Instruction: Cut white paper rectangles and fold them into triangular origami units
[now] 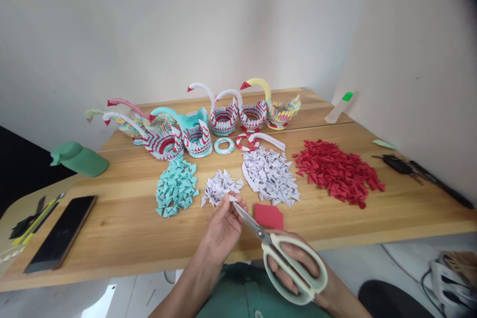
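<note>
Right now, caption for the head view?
Left hand pinches white paper piece at tip of scissors; origami swans behind.

No lettering, brand, number or sign can be read on the wooden table or on the items across it; any fine print there appears too small and blurred in this wide view to make out

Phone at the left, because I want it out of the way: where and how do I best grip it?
Probably by its two long edges, near the middle, coming from above: the phone lies flat, is narrow across, and nothing touches either long side.
</note>
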`<state>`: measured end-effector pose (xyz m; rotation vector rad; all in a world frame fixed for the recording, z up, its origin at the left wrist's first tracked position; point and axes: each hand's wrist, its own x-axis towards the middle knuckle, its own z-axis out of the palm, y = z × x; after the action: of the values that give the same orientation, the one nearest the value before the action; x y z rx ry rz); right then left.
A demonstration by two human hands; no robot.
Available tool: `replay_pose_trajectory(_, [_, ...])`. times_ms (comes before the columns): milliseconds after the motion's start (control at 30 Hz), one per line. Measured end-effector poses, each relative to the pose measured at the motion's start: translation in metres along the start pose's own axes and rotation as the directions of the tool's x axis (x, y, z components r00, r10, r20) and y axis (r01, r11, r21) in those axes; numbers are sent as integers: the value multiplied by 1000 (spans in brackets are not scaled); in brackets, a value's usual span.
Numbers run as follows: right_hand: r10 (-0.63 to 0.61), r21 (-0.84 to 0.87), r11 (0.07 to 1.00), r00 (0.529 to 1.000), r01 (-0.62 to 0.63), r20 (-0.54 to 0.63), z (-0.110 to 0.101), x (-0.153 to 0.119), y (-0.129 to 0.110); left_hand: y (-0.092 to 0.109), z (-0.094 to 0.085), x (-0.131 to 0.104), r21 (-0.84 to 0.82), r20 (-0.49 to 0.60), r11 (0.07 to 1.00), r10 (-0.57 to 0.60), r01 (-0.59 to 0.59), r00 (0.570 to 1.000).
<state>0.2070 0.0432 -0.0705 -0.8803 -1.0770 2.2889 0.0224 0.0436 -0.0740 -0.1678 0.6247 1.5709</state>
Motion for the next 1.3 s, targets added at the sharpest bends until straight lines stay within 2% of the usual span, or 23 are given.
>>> replay_pose_trajectory(233, [26, 16, 999, 997, -28, 73, -8, 4, 6, 1, 0, -1, -21, 33, 999, -28, 29, 999])
replay_pose_trajectory(467, [58, 71, 996, 997, -61, 48, -4, 6, 4, 2, 2, -1, -41, 3, 998, -39, 39, 999])
replay_pose_trajectory(767, [162, 151, 975, 987, -163, 16, -9, 6, 8, 2, 0, -1, -39, 19, 998, -39, 40, 999])
replay_pose_trajectory(933, [215, 208, 955, 977, -211, 1, -9, 6, 9, 2, -5, 0, 17, 121, 1000, 23, -26, 992])
replay_pose_trajectory(1133, [196, 193, 961, 980, -198, 30, -11, 7, 12, 6, -6, 1, 227, 204, 945, 190, -235, 960])
replay_pose_trajectory(1233, [165, 164, 972, 986, -167, 25, -9, 6, 12, 5, -7, 1, 290, 212, 922, 199, -256, 957])
replay_pose_trajectory(1300, [99, 114, 988, 995, -100, 12, -7, 5, 10, 3, -8, 1, 310, 194, 918, 194, -248, 962])
